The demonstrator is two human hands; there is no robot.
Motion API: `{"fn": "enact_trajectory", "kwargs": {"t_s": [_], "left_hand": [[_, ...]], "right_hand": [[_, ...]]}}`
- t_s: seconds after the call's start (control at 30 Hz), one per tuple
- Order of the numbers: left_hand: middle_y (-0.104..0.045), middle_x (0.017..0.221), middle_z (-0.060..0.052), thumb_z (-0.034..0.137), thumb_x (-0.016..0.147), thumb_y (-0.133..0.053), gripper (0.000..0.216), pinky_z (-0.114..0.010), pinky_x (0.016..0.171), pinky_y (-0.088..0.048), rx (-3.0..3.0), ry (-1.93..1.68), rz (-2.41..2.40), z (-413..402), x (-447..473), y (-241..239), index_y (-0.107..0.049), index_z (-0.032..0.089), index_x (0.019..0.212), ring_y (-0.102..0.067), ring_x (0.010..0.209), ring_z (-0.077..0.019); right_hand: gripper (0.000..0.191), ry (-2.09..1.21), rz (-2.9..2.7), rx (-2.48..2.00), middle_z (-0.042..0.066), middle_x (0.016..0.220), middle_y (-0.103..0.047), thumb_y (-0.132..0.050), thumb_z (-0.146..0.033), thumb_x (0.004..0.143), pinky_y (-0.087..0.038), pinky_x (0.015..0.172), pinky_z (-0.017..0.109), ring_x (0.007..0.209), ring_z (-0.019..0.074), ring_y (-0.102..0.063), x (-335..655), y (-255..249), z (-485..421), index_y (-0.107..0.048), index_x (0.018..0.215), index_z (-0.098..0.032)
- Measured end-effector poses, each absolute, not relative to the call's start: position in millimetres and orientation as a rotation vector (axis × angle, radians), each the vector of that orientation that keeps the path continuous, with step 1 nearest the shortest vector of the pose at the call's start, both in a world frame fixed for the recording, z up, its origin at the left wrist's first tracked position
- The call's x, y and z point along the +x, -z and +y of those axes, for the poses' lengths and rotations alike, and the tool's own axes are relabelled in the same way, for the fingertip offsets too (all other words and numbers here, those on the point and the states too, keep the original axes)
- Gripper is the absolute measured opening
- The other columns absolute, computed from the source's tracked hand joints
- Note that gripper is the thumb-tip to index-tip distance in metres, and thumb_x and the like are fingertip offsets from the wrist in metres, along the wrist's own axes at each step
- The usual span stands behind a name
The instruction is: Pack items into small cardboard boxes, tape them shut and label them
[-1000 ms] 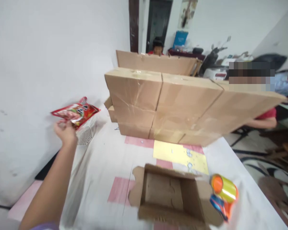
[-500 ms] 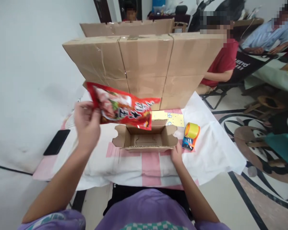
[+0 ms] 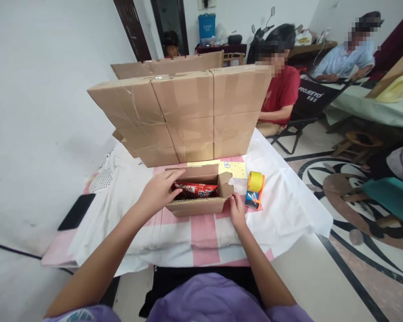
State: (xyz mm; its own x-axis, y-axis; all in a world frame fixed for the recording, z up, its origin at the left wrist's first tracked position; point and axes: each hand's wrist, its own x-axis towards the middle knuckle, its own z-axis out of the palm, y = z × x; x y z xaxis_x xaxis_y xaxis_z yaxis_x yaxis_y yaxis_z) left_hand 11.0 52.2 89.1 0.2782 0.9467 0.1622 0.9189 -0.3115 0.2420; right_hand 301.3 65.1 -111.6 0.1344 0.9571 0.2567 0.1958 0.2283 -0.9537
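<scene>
Arrangement of an open carton and packet on a cloth-covered bench (image 3: 289, 210), seen from the wearer's head. The red packet (image 3: 203, 190) lies inside the open carton (image 3: 198, 207), lengthwise between the two ends and below the rim. The left grip (image 3: 158, 191) is open, its fingers spread over the carton's left end and its thumb beside the packet's left end; whether the thumb touches the packet cannot be told. The right grip (image 3: 237, 212) rests at the carton's near right corner, apart from the packet; whether its fingers close on the cardboard cannot be told. The packet thus lies between the two grips, nearer the left. Just beside the right grip, toward the bench's right edge, stands a tape dispenser (image 3: 253, 200) with a yellow roll (image 3: 255, 182). A yellow sheet (image 3: 237, 170) lies behind the carton, and toward the far edge rises a wall of taped boxes (image 3: 188, 120). Along the left edge lie a black phone (image 3: 76, 212) and, farther back, a white perforated basket (image 3: 101, 181).
</scene>
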Motion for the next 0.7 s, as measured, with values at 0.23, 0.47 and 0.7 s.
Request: {"fn": "enact_trajectory", "kwargs": {"t_s": [0.23,0.47,0.7], "left_hand": [[-0.054,0.151,-0.006,0.041,0.096,-0.05,0.044,-0.041,0.107,-0.045,2.39,-0.017,1.48,56,12,-79,-0.062,0.029,0.137,-0.054,0.133,-0.0283],[-0.069,0.126,-0.013,0.03,0.085,-0.063,0.04,-0.044,0.098,-0.044,2.537,0.112,1.534,92,29,-63,-0.068,0.023,0.124,-0.061,0.115,-0.0337],[-0.074,0.102,-0.008,0.035,0.1,-0.035,0.036,-0.033,0.076,-0.047,2.471,0.041,1.56,101,31,-67,-0.07,0.025,0.1,-0.069,0.087,-0.0247]], "right_hand": [[0.034,-0.819,-1.347,-1.227,0.009,0.106,-0.07,-0.044,-0.045,0.099,-0.049,0.09,0.036,0.1,0.0244,-0.064,301,113,66,-0.063,0.11,-0.02],[0.033,-0.836,-1.357,-1.196,0.009,0.107,-0.07,-0.045,-0.044,0.099,-0.05,0.088,0.036,0.097,0.0239,-0.065,301,113,66,-0.063,0.112,-0.02],[0.029,-0.81,-1.373,-1.195,0.009,0.11,-0.069,-0.046,-0.041,0.099,-0.049,0.093,0.037,0.103,0.0245,-0.065,302,109,62,-0.063,0.111,-0.021]]}}
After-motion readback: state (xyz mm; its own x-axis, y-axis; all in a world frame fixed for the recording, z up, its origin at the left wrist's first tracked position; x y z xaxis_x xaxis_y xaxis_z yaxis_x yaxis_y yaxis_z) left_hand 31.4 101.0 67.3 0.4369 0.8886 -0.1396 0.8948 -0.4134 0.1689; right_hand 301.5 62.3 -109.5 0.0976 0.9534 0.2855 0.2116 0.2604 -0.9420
